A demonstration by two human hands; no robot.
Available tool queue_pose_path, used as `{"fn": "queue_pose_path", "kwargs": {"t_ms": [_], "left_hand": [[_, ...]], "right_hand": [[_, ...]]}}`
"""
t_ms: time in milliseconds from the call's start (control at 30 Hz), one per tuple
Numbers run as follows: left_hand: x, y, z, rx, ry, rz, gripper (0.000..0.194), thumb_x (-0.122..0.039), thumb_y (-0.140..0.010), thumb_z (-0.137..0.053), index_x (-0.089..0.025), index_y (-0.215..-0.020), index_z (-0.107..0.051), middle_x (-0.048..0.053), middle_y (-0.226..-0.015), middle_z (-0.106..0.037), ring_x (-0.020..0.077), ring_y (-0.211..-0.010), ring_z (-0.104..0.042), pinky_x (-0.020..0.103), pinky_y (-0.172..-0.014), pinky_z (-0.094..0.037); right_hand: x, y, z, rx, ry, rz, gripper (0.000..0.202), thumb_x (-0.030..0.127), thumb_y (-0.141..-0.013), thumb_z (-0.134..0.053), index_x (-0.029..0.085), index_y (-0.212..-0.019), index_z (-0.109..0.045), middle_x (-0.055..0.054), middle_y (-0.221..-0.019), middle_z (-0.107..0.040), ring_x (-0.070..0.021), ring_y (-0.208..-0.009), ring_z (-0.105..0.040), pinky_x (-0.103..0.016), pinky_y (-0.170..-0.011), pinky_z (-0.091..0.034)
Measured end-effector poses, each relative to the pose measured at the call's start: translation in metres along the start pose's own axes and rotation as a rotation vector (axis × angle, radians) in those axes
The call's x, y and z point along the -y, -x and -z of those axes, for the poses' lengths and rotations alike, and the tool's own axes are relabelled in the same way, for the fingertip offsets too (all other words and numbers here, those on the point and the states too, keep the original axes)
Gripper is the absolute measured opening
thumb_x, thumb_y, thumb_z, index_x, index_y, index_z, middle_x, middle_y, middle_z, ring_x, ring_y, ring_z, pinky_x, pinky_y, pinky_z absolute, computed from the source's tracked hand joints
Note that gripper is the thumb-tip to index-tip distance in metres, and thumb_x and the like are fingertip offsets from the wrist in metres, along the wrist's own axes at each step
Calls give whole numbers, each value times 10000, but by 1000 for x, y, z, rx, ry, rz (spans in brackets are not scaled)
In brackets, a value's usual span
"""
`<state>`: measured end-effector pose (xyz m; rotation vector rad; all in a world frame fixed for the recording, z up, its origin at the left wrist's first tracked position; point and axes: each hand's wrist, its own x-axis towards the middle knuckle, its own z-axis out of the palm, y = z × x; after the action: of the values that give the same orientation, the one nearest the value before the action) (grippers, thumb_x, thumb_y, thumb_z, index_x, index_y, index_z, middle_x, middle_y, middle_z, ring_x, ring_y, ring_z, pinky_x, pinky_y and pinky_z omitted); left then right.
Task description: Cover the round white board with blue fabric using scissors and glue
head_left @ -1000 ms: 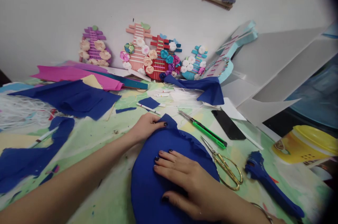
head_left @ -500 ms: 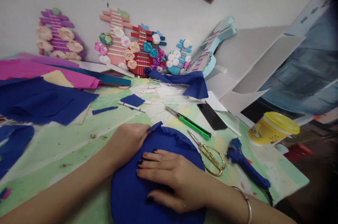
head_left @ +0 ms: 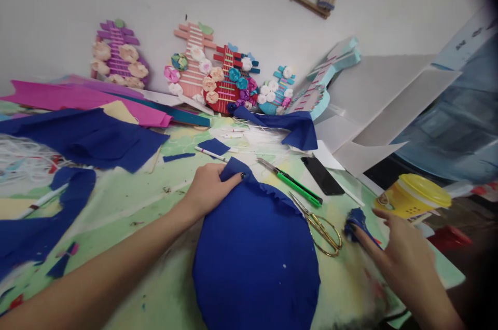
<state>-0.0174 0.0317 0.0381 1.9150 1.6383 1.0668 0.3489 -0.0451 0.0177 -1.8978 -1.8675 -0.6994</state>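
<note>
A rounded panel covered in blue crepe-like paper (head_left: 259,252) lies in front of me, its upper right edge gathered in small folds. My left hand (head_left: 212,187) is closed at its top, pinching the raised flap of blue paper between thumb and fingers. Over at the right, my right hand (head_left: 404,255) is over a blue glue gun (head_left: 356,218), thumb and index finger spread apart. The thumb overlaps the gun's front end, and the hand covers most of its handle; whether they touch I cannot tell. Gold-handled scissors (head_left: 324,234) lie between panel and gun.
A green utility knife (head_left: 298,187) and a black phone (head_left: 322,176) lie behind the scissors. A yellow-lidded tub (head_left: 414,197) stands at the right. Blue paper sheets (head_left: 105,135) and scraps cover the left. Decorated lute shapes (head_left: 227,78) lean against the wall.
My right hand has lifted off the blue panel and moved right to the glue gun. My left hand still holds the top edge, where the flap now stands higher. The view has shifted.
</note>
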Motion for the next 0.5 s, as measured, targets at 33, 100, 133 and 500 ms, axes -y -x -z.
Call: {"fn": "queue_pose_path", "kwargs": {"t_ms": [33, 100, 133, 500], "left_hand": [[1, 0, -1, 21, 38, 1, 312, -419, -775, -575, -170, -614, -668, -14, -563, -620, 156, -576, -558, 243, -527, -350], [1, 2, -3, 28, 71, -43, 268, -379, -783, -571, -177, -657, -694, -11, -606, -647, 154, -605, -566, 245, -559, -360], [1, 4, -5, 12, 72, -82, 254, -358, -785, -570, -179, -654, -693, -10, -613, -650, 149, -608, -563, 245, -570, -360], [-9, 12, -4, -209, 49, -225, 249, -236, -798, -558, -165, -559, -577, -16, -552, -557, 124, -558, -503, 250, -565, -358]], "right_hand": [[-14, 4, -8, 48, 44, -11, 625, 603, -789, -415, 61, -1055, -575, -227, -968, -650, -376, -887, -609, -491, -736, -471], [-33, 12, -21, 135, 34, -18, 628, 589, -796, -390, 44, -1032, -592, -239, -972, -654, -365, -886, -621, -473, -751, -480], [-39, 15, -26, 176, 13, -19, 600, 579, -799, -389, 58, -998, -611, -224, -948, -665, -352, -866, -630, -461, -753, -483], [-43, 18, -23, 331, -201, -168, 405, 534, -720, -453, 169, -809, -606, -155, -816, -661, -320, -798, -637, -448, -730, -497]]}}
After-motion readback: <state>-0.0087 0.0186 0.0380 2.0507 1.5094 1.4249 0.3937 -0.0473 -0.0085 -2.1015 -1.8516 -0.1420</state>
